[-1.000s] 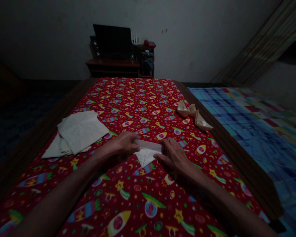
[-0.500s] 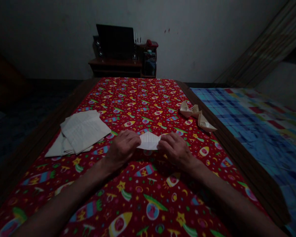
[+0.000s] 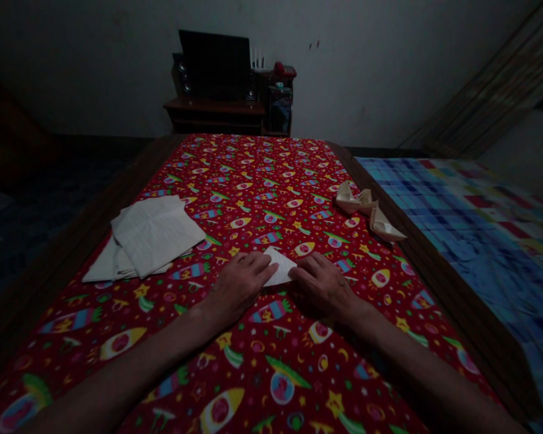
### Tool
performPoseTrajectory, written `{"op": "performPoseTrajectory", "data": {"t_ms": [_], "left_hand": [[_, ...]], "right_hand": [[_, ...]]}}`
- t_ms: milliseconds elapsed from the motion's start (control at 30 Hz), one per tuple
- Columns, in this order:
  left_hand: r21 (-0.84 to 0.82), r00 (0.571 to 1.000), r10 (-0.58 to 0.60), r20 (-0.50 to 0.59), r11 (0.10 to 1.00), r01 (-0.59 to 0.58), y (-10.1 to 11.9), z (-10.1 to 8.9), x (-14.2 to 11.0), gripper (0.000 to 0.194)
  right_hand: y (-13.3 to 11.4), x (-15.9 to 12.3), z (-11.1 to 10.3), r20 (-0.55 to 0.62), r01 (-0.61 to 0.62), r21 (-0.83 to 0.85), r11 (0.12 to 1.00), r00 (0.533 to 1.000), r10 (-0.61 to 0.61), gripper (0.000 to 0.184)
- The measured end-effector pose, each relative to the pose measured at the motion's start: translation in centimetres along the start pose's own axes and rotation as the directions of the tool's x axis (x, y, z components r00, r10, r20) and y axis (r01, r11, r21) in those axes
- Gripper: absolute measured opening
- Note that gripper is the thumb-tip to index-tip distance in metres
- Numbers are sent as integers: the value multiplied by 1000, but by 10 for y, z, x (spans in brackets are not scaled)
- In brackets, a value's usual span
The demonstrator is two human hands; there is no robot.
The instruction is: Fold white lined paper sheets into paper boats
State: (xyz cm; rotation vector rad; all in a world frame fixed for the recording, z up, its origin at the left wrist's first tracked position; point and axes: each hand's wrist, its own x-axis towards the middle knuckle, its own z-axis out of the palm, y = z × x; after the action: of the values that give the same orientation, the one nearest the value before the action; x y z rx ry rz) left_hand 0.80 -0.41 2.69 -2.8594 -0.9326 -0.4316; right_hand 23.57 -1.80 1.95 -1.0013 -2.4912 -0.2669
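A small piece of folded white paper [image 3: 279, 267] lies low over the red patterned cloth, between my two hands. My left hand [image 3: 243, 278] is closed on its left side, with the thumb laid across the paper. On the right, my right hand [image 3: 321, 279] pinches the paper's corner between thumb and fingers. The paper looks roughly triangular, its point toward the far side; parts of its edges are hidden under my fingers.
A stack of paper sheets [image 3: 158, 235] lies at the left. Several folded paper boats [image 3: 387, 228] sit at the right near the wooden edge [image 3: 438, 283]. Beyond the cloth [image 3: 262, 181], a monitor [image 3: 215, 65] stands on a desk [image 3: 215, 108]. Blue checked bedding [image 3: 416, 205] spreads on the right.
The paper has gone from a wide, flattened shape with a peak to a smaller triangular one. My left hand has shifted right and its thumb now lies over the paper. The view has tilted slightly.
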Motion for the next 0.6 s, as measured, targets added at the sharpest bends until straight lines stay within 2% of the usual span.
{"op": "performPoseTrajectory", "data": {"t_ms": [133, 267, 433, 500, 600], "left_hand": [[-17, 999, -6, -35, 1000, 6, -6, 1, 12, 25], [-12, 996, 1, -90, 1000, -2, -8, -3, 16, 22], [46, 979, -2, -204, 999, 12, -12, -3, 11, 21], [62, 977, 2, -213, 998, 11, -15, -1, 6, 20], [-17, 982, -33, -189, 999, 30, -18, 0, -3, 21]], "right_hand": [[3, 9, 5, 24, -45, -47, 998, 999, 46, 14], [8, 18, 7, 34, -22, -89, 996, 999, 25, 14], [6, 24, 2, 6, 41, -152, 988, 999, -40, 18], [5, 21, -1, 14, 51, -167, 985, 999, -49, 19], [4, 14, -3, 64, 58, -172, 983, 997, -47, 17]]}}
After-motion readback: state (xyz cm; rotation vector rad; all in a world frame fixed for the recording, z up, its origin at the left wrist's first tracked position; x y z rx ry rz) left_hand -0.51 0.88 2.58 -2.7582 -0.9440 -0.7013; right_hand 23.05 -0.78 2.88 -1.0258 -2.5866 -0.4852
